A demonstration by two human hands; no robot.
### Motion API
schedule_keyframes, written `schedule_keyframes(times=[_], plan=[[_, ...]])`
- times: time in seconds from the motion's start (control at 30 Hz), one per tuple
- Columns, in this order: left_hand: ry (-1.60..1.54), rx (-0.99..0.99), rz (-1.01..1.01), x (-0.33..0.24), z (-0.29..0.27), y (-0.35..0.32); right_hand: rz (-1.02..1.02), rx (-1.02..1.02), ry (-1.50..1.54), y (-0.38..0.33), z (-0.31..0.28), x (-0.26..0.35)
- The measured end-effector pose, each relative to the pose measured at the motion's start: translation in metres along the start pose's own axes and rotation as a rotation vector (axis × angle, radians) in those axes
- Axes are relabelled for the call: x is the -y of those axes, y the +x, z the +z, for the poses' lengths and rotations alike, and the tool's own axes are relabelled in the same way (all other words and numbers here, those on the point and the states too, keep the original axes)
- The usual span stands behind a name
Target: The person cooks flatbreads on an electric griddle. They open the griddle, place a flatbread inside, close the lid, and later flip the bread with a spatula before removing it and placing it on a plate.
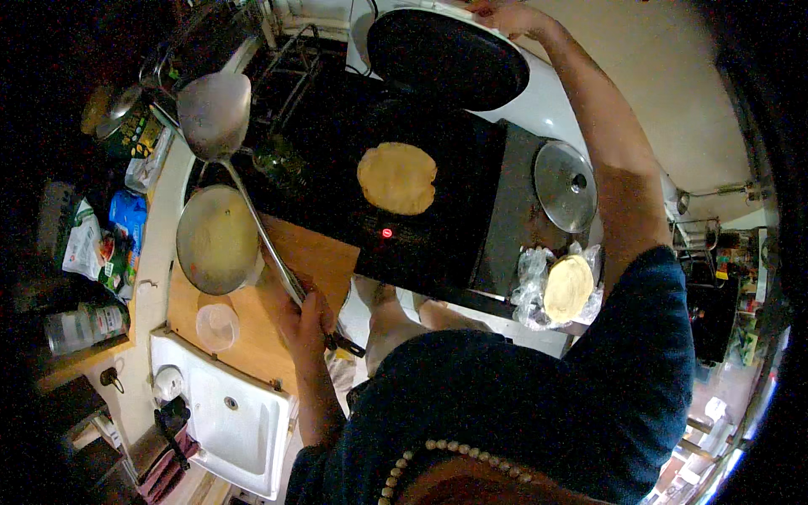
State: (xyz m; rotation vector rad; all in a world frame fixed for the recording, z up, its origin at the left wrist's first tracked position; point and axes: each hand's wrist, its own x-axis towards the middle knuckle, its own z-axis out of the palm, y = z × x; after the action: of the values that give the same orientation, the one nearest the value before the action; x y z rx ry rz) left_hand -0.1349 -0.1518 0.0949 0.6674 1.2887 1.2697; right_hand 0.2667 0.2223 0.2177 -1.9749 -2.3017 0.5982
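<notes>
My left hand (308,321) is closed round the handle of a long metal wok spatula (215,115), its broad blade raised toward the upper left. At the top, my right hand (510,18) grips the rim of a round black plate (446,59) with a pale edge, tilted up like a lid. Below that plate, a round flat dough cake (398,178) lies on a black cooking surface whose outline is lost in the dark. A small red light (387,233) glows just in front of the cake.
A metal bowl (190,244) with pale yellowish contents and a clear plastic cup (217,326) stand left on the wooden board (313,255). Right are a glass lid (555,181) and another dough round (568,289) on plastic wrap. A white sink (252,438) is lower left.
</notes>
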Motion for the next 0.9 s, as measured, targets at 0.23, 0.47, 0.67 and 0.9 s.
schedule_keyframes(times=[0.23, 0.47, 0.67, 0.9], plan=[[0.010, 0.022, 0.115, 0.003, -0.009, 0.006, -0.343, 0.116, -0.203, -0.079, 0.133, 0.042], [0.179, 0.000, 0.065, -0.004, -0.015, 0.007, -0.167, -0.010, -0.365, -0.141, 0.263, 0.083], [-0.094, 0.178, -0.005, 0.000, -0.013, 0.011, -0.100, -0.097, -0.310, -0.151, 0.288, 0.092], [-0.054, 0.526, -0.101, 0.026, 0.021, 0.021, -0.147, -0.310, 0.207, -0.235, 0.250, 0.139]])
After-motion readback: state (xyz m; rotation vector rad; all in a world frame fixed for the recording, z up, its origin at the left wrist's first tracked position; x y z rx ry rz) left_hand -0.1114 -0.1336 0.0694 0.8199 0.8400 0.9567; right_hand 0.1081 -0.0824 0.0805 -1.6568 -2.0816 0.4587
